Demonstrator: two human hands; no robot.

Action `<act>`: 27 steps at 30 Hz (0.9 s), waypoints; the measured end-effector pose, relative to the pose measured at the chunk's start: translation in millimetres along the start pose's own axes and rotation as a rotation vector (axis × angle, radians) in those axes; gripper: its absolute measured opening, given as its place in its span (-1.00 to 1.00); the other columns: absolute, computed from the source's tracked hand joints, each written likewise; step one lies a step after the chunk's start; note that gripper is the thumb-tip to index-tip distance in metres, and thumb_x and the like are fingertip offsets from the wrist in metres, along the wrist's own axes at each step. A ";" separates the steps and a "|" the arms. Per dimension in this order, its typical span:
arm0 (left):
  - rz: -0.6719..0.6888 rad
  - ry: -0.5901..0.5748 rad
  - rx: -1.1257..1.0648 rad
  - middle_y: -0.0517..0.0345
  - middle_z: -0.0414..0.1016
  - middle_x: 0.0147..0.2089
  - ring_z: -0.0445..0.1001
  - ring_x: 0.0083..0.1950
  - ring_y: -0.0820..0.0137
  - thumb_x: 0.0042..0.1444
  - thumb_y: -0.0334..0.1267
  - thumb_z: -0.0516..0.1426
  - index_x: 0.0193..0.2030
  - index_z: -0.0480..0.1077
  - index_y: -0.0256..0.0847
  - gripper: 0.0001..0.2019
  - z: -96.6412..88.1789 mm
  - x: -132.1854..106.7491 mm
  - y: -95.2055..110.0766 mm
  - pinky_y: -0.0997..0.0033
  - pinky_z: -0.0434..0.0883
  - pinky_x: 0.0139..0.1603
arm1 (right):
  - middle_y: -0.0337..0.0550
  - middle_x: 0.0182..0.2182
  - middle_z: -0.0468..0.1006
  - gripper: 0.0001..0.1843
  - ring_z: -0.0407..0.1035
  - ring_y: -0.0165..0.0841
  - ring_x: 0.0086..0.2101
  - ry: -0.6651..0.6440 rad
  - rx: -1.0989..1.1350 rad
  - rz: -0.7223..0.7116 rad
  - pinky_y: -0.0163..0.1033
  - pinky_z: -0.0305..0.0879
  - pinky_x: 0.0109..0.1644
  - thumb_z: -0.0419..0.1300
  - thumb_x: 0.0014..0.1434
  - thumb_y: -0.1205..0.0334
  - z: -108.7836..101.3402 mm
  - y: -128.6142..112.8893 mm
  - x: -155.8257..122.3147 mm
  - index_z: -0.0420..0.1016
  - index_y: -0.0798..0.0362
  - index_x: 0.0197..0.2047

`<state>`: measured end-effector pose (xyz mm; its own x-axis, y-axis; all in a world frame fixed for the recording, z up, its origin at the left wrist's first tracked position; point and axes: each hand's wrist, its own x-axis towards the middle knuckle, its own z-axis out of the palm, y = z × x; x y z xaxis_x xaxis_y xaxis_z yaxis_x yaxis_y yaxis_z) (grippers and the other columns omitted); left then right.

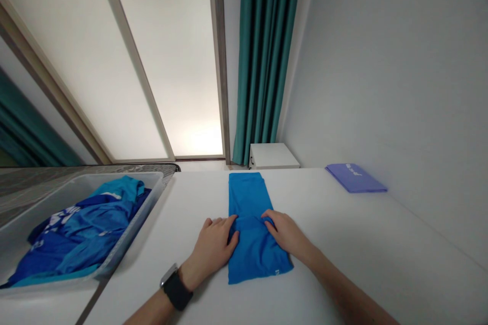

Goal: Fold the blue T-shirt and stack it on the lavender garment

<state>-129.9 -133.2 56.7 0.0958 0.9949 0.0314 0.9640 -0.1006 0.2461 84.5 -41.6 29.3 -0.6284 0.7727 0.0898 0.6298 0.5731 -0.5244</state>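
Observation:
A blue garment (249, 195), folded into a long narrow strip, lies on the white table (183, 203) in front of me. Near its lower corner is a small white mark. My left hand (215, 244), with a black watch on the wrist, grips the strip's left edge about midway along. On the opposite edge, my right hand (284, 232) pinches the fabric, which bunches slightly between the two hands. The cloth's lower part looks creased, and its far part lies flat.
To the left stands a translucent plastic bin (152, 181) with crumpled blue clothes (95, 228) inside. A folded purple item (356, 179) with white lettering lies at the back right by the wall. Beyond the table are a white cabinet (272, 155) and a green curtain (267, 61).

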 end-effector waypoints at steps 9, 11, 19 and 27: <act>-0.001 -0.038 -0.217 0.05 0.59 -0.22 0.53 -0.17 0.20 0.32 -0.07 -0.09 0.15 0.34 -0.16 -0.61 -9.9 -12.6 -9.9 0.16 0.28 -0.03 | -0.04 0.03 0.55 -0.68 0.42 -0.17 0.02 -0.064 -0.075 0.025 -0.09 0.24 0.14 0.00 0.33 0.30 -3.8 -16.4 -26.4 0.45 0.02 0.07; -0.039 0.015 -0.346 0.16 0.53 -0.37 0.50 -0.32 0.28 0.31 -0.10 -0.10 0.12 0.34 -0.18 -0.63 -15.7 6.5 -24.6 0.28 0.31 -0.17 | -0.04 0.02 0.56 -0.68 0.43 -0.18 0.01 -0.063 -0.069 0.032 -0.08 0.25 0.13 0.00 0.33 0.30 -3.1 -15.8 -26.9 0.45 0.02 0.07; -0.172 0.169 -0.533 0.11 0.54 -0.36 0.49 -0.35 0.31 0.17 -0.15 0.02 0.00 0.41 -0.27 -0.66 -12.2 99.0 -72.6 0.37 0.35 -0.30 | -0.04 0.03 0.55 -0.67 0.43 -0.17 0.00 -0.038 -0.045 -0.004 -0.05 0.26 0.12 -0.02 0.33 0.27 5.5 -4.1 -26.2 0.46 0.02 0.07; -0.190 0.168 -0.442 0.10 0.52 -0.33 0.47 -0.31 0.29 0.12 -0.19 0.11 -0.11 0.47 -0.23 -0.75 2.0 118.1 -75.8 0.36 0.33 -0.26 | -0.06 0.00 0.56 -0.67 0.44 -0.18 -0.02 -0.024 -0.041 -0.021 -0.04 0.26 0.11 -0.03 0.33 0.27 8.1 -1.4 -26.1 0.46 0.00 0.06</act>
<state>-191.3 -8.0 39.9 -0.1473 0.9848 0.0926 0.7601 0.0528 0.6476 96.3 -64.8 20.9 -0.6520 0.7539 0.0803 0.6342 0.6004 -0.4872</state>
